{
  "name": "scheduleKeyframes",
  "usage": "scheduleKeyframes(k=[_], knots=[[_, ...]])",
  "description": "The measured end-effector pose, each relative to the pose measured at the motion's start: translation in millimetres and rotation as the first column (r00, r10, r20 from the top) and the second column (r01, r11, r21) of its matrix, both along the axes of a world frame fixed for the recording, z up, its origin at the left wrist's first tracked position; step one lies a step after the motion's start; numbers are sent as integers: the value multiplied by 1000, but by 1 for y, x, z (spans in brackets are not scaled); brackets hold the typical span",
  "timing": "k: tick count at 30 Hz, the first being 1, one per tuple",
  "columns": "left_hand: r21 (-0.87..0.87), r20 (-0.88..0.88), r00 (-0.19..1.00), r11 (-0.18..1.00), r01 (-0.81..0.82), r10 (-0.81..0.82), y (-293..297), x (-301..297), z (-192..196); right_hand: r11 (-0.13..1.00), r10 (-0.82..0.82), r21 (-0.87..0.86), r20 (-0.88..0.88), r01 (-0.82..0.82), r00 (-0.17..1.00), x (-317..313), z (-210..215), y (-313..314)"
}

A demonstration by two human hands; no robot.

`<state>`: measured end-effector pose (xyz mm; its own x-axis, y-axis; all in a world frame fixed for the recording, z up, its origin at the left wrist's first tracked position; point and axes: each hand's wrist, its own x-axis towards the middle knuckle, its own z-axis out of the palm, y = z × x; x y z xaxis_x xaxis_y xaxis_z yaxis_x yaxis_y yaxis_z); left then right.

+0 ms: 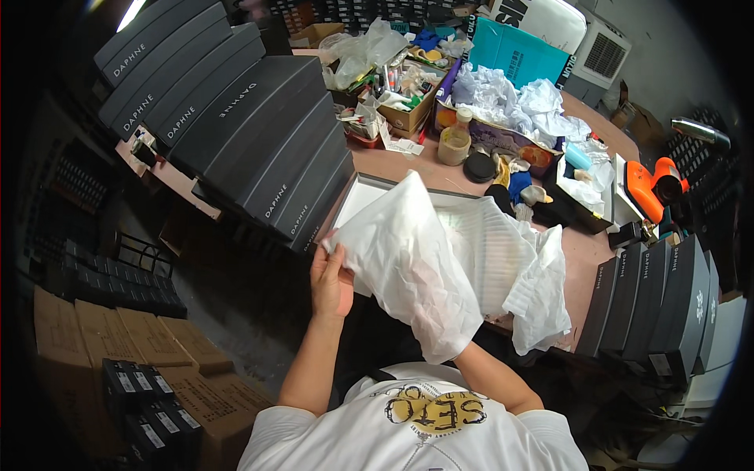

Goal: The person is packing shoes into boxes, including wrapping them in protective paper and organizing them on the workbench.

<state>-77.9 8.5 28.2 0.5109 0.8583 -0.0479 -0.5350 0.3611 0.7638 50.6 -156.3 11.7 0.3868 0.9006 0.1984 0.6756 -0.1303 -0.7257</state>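
My left hand [332, 281] is closed on the edge of a white sheet of tissue paper [404, 251], thumb over the paper. The sheet hangs crumpled in front of me. My right forearm [493, 375] reaches up behind it, so the right hand and its fingers are hidden under the paper. Beneath and beyond the sheet is an open shallow box [365, 191] with a pale inside, mostly covered. A white ribbed sheet [491, 251] lies to the right of the tissue, with more crumpled white paper [547, 286] hanging toward the table's near edge.
Dark shoeboxes [259, 141] are stacked at the left, and more dark boxes [656, 302] stand at the right. A jar [455, 140], a black round lid [479, 166], a carton of crumpled paper [510, 98] and an orange tool [648, 188] occupy the far side of the table.
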Motion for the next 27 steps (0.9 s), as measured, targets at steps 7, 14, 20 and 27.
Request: scheduleKeyframes(k=[7,14,20,27], knots=[[60,-623,573,698,714,-532,-92,-13,-32,973,-86,216,2,84,996,13,28,7],[120,-861,281,367,922,-425,-75,-15,-12,969,-52,232,-150,86,987,12,-12,21],[-502,-113,935,831,239,-337,-55,-21,-16,941,284,181,39,-286,958,-20,-20,38],[-78,-201,953,967,-244,224,-16,-36,-5,934,333,176,-110,-312,936,-4,12,-2]])
